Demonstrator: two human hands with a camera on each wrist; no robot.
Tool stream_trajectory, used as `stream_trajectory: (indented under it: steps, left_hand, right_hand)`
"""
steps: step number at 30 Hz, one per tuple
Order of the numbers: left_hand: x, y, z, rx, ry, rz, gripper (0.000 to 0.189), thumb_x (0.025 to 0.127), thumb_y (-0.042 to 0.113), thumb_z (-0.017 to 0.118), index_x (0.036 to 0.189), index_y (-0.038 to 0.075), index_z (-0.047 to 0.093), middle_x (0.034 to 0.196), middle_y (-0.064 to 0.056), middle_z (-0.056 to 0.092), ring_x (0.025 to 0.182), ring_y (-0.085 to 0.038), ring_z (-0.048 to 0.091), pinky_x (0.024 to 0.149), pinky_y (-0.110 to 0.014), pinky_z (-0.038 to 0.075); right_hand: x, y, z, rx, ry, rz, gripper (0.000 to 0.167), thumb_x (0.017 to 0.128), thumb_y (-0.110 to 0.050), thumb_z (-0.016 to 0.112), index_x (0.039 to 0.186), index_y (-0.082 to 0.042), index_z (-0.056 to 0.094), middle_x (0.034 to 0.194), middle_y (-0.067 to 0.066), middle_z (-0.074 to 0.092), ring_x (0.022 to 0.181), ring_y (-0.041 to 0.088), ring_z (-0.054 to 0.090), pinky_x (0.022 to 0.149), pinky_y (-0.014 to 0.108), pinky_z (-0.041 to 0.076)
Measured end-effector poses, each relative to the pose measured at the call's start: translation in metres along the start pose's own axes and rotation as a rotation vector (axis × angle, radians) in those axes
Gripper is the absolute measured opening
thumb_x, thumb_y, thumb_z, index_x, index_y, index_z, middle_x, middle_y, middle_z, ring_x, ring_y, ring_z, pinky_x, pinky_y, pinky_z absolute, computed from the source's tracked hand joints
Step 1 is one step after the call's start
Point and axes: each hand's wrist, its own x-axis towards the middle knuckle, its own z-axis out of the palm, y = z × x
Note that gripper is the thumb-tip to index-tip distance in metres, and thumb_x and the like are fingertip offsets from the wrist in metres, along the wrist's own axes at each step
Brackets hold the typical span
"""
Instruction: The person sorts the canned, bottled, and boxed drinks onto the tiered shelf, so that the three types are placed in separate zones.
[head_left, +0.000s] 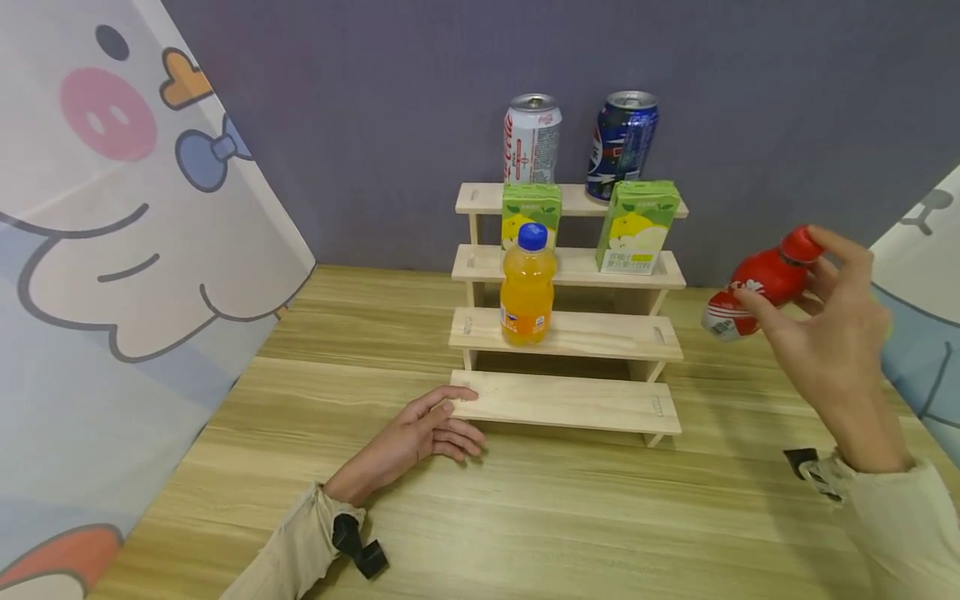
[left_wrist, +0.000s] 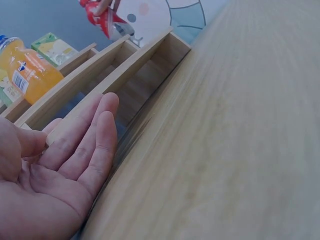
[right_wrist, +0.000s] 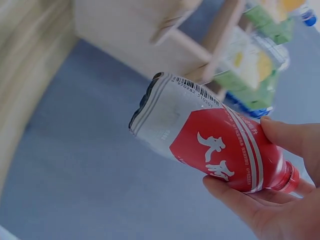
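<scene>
My right hand [head_left: 840, 325] grips a small red cola bottle [right_wrist: 220, 145] in the air right of a stepped wooden display rack [head_left: 570, 400]. The bottle is tilted, red cap toward my hand, base pointing down-left. My left hand [head_left: 420, 433] rests at the left end of the rack's lowest step, index finger on top, the other fingers fairly straight at the front edge. On the second step from the bottom stands an orange drink bottle [head_left: 527, 292] with a blue cap. Green juice cartons, a left carton [head_left: 531, 204] and a right carton [head_left: 637, 229], stand one step higher.
On the top step stand a white cola can [head_left: 532, 142] at left and a dark blue can [head_left: 622, 146] at right. Behind the rack rises a grey-blue panel [head_left: 375, 125]. Cartoon-printed panels, including a left panel [head_left: 150, 217], flank the wood-grain table [head_left: 562, 517].
</scene>
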Motion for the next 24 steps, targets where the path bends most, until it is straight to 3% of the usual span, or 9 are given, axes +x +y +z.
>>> stream_trajectory:
  steps: [6, 10, 14, 17, 24]
  left_hand:
    - [0.0, 0.001, 0.0, 0.012, 0.015, -0.015, 0.042, 0.112, 0.019, 0.025, 0.151, 0.006, 0.033, 0.123, -0.03, 0.063, 0.107, -0.039, 0.067, 0.087, -0.046, 0.057]
    - [-0.001, 0.001, 0.001, 0.018, 0.038, -0.053, 0.042, 0.112, 0.023, 0.027, 0.151, 0.009, 0.034, 0.123, -0.027, 0.065, 0.108, -0.039, 0.067, 0.088, -0.045, 0.056]
    - [-0.001, 0.001, 0.001, 0.017, 0.032, -0.052, 0.042, 0.112, 0.023, 0.027, 0.152, 0.009, 0.034, 0.123, -0.027, 0.065, 0.108, -0.039, 0.066, 0.088, -0.045, 0.056]
    - [0.0, 0.002, 0.0, 0.019, 0.018, -0.029, 0.042, 0.112, 0.022, 0.027, 0.151, 0.007, 0.034, 0.122, -0.028, 0.065, 0.107, -0.04, 0.067, 0.087, -0.045, 0.057]
    - [0.0, -0.001, -0.001, -0.003, 0.004, 0.006, 0.042, 0.112, 0.018, 0.026, 0.151, 0.004, 0.033, 0.122, -0.034, 0.062, 0.106, -0.043, 0.066, 0.086, -0.047, 0.057]
  right_hand:
    - [0.004, -0.032, 0.002, 0.044, -0.013, -0.141, 0.091, 0.077, 0.008, 0.08, 0.149, -0.026, 0.036, 0.124, 0.028, 0.064, 0.1, -0.026, 0.048, 0.089, 0.005, 0.043]
    - [0.005, -0.049, 0.007, 0.056, -0.044, -0.166, 0.093, 0.076, 0.008, 0.081, 0.15, -0.027, 0.037, 0.126, 0.026, 0.063, 0.104, -0.024, 0.049, 0.089, 0.005, 0.044]
    - [0.006, -0.061, 0.015, 0.06, -0.067, -0.149, 0.092, 0.077, 0.005, 0.082, 0.15, -0.029, 0.038, 0.131, 0.022, 0.062, 0.112, 0.014, 0.067, 0.087, 0.004, 0.043]
    - [0.009, -0.069, 0.024, 0.067, -0.073, -0.149, 0.089, 0.077, 0.001, 0.084, 0.15, -0.027, 0.041, 0.132, 0.02, 0.062, 0.104, 0.044, 0.066, 0.084, 0.001, 0.042]
    - [0.011, -0.082, 0.044, 0.082, -0.102, -0.169, 0.085, 0.078, -0.007, 0.085, 0.149, -0.025, 0.043, 0.134, 0.015, 0.063, 0.11, 0.037, 0.067, 0.084, 0.001, 0.041]
